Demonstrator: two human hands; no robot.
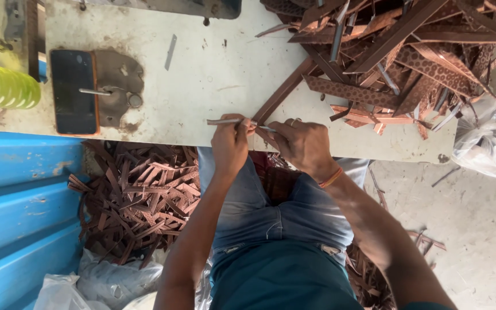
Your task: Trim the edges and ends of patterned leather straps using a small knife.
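Left hand point(229, 143): fingers closed together on a thin pale strip point(225, 121), held flat at the near edge of the white worktable point(202, 63).

Right hand point(302, 143): fingers pinched on the same strip's right end, where it meets the tip of a long brown strip point(285, 89); ring on 1 finger, orange band point(331, 178) at the wrist. Both hands nearly touch.

Long brown strip: runs diagonally from the hands up into the heap of brown perforated strips point(409, 51) at the table's far right.

Further out on the table: dark phone point(73, 92) lying flat beside a grey metal plate point(119, 80) with a small pin; yellow-green ribbed object point(1, 86) at the far left edge.

Below the table: loose pile of brown offcuts point(139, 195) on the floor by the person's knees; blue corrugated panel point(18, 206) to the left; clear plastic bag point(486, 138) to the right.

Risk, judged: the pale strip overhangs the table edge, so a loosened pinch would likely drop it into the offcuts. The brown strip is partly pinned under the heap; a pull could drag neighbouring strips down. Thin edges near the fingertips may nick skin.
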